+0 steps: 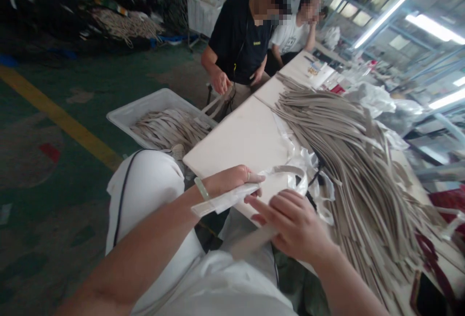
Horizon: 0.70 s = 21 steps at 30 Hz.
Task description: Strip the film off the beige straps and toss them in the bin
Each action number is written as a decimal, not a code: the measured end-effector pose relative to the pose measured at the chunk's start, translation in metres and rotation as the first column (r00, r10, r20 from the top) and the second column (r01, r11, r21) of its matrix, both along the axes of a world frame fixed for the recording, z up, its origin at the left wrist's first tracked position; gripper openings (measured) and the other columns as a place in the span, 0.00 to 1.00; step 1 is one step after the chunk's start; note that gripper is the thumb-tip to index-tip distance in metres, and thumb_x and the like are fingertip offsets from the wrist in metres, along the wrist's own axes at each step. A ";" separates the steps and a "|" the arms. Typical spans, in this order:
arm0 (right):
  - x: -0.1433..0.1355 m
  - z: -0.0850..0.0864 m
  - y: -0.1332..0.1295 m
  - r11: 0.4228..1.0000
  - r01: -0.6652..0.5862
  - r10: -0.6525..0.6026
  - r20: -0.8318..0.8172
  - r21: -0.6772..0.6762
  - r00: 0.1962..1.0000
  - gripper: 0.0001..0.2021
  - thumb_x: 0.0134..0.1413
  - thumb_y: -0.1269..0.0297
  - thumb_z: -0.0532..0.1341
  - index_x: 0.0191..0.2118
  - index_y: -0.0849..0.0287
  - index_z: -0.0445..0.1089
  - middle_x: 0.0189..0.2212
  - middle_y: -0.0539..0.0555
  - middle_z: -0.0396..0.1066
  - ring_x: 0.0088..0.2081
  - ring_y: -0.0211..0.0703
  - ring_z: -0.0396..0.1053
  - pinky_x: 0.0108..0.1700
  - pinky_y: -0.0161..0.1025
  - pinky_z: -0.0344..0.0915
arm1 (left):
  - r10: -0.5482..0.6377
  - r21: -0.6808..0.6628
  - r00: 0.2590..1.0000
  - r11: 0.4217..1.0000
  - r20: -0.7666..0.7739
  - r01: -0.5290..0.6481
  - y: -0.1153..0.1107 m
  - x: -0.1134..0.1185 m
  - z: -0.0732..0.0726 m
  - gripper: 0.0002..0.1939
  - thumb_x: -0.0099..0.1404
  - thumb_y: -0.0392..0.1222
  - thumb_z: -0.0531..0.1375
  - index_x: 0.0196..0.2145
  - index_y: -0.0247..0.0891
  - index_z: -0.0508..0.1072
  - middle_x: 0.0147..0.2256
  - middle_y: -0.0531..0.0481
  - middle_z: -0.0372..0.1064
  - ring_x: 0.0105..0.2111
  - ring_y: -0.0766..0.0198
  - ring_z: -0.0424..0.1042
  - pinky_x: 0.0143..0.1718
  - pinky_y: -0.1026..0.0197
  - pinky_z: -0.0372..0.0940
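My left hand (247, 176) is closed on a pale beige strap (288, 168) near the table's near edge. A clear plastic sleeve (227, 199) covers the end that sticks out from this hand toward my wrist. From there the strap curves in a loop over the table and comes back to my right hand (292, 216). My right hand is curled around it, index finger reaching toward my left fingertips. A blurred strap end (252, 242) hangs from under the right hand above my lap.
A big pile of grey-beige straps (348, 146) covers the right of the white table (236, 136). Crumpled clear plastic (321, 195) lies beside it. A white bin (145, 105) on the floor holds several straps. A co-worker (240, 39) handles a strap; another person (294, 35) sits beyond.
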State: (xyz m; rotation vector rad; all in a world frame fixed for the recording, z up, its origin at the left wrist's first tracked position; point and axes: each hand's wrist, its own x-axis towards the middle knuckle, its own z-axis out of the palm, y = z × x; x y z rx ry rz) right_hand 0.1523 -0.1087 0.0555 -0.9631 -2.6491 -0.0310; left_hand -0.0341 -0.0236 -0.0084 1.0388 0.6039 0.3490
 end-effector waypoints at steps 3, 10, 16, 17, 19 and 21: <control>-0.035 -0.022 0.006 0.999 0.039 -0.039 0.001 0.006 0.999 0.20 0.61 0.70 0.56 0.58 0.60 0.68 0.28 0.54 0.70 0.31 0.44 0.66 0.37 0.42 0.62 | 0.064 0.157 0.996 0.986 -0.063 -0.054 -0.004 -0.002 0.004 0.22 0.56 0.56 0.63 0.18 0.34 0.68 0.15 0.53 0.62 0.16 0.69 0.58 0.18 0.64 0.52; -0.056 0.001 0.034 0.809 0.213 -0.505 -0.461 -0.548 0.730 0.15 0.58 0.64 0.61 0.21 0.60 0.66 0.19 0.47 0.57 0.23 0.35 0.57 0.25 0.34 0.52 | 0.551 0.425 0.834 0.750 0.020 -0.506 0.009 -0.028 0.014 0.25 0.66 0.61 0.51 0.25 0.37 0.69 0.22 0.51 0.64 0.25 0.65 0.63 0.28 0.63 0.59; -0.073 -0.027 0.054 0.514 -0.097 -0.715 -0.488 -0.852 0.500 0.16 0.54 0.54 0.65 0.25 0.61 0.68 0.18 0.43 0.49 0.21 0.31 0.46 0.23 0.33 0.44 | 0.528 0.269 0.795 0.753 0.298 -0.601 0.011 -0.036 0.017 0.25 0.63 0.62 0.58 0.40 0.35 0.75 0.32 0.48 0.71 0.32 0.62 0.69 0.37 0.60 0.65; -0.075 -0.032 0.058 0.499 -0.179 -0.738 -0.525 -0.848 0.425 0.14 0.54 0.54 0.65 0.27 0.61 0.69 0.18 0.43 0.49 0.21 0.30 0.46 0.23 0.33 0.45 | 0.573 0.241 0.773 0.737 0.274 -0.632 0.010 -0.035 0.017 0.23 0.63 0.60 0.59 0.39 0.35 0.75 0.31 0.49 0.71 0.32 0.61 0.69 0.38 0.60 0.65; -0.075 -0.039 0.067 0.502 -0.321 -0.772 -0.584 -0.803 0.253 0.14 0.55 0.52 0.61 0.34 0.59 0.73 0.20 0.43 0.51 0.19 0.30 0.44 0.22 0.32 0.47 | 0.641 0.208 0.711 0.683 0.289 -0.700 0.010 -0.034 0.019 0.21 0.63 0.59 0.59 0.37 0.36 0.75 0.34 0.49 0.71 0.35 0.60 0.70 0.42 0.59 0.65; -0.074 -0.041 0.074 0.550 -0.338 -0.774 -0.618 -0.764 0.138 0.17 0.58 0.50 0.57 0.39 0.58 0.75 0.22 0.44 0.54 0.18 0.29 0.44 0.21 0.31 0.48 | 0.636 0.250 0.696 0.652 0.334 -0.716 0.010 -0.034 0.022 0.20 0.64 0.58 0.58 0.33 0.36 0.76 0.41 0.48 0.71 0.42 0.58 0.69 0.48 0.59 0.62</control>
